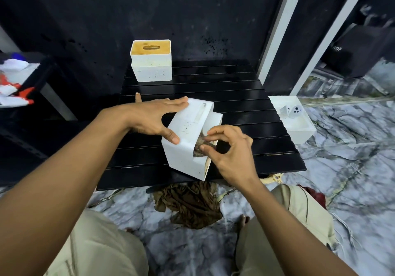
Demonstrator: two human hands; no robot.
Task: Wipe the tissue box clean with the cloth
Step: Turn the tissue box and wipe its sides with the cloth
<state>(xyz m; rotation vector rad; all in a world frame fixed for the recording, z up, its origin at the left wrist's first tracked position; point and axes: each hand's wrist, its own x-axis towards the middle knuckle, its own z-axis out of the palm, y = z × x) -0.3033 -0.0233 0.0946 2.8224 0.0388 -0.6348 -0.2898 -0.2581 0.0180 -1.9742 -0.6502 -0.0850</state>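
- Marble-patterned floor [352,169] spreads under the seated person's knees, with a low black slatted table [213,87] in front and a dark wall behind it.
- Nearest, below both hands, a brown crumpled cloth [190,203] lies on the floor at the table's near edge; neither hand touches it.
- Right hand [226,147]: its grip is nearly closed, thumb and forefinger pinching something dark and mottled at the open end of the tissue box; what that piece is cannot be told.
- Left hand [154,117]: a wide-open grip spans the box, thumb on the near side face, fingers along the far top edge, steadying it.
- Between the two grips, the white tissue box [188,139] sits tilted at the table's near middle, its inner part slid partly out of the outer shell.
- Judged from its look, the box is light, hollow, stiff and smooth, so it may skid or come apart; holding it across both side walls should keep it firm while wiping.
- Right of the right hand, well apart, a white tray [299,130] holds small white items.
- Beyond the left hand, at the table's far edge, stands a second white box with a tan slotted lid [151,62].
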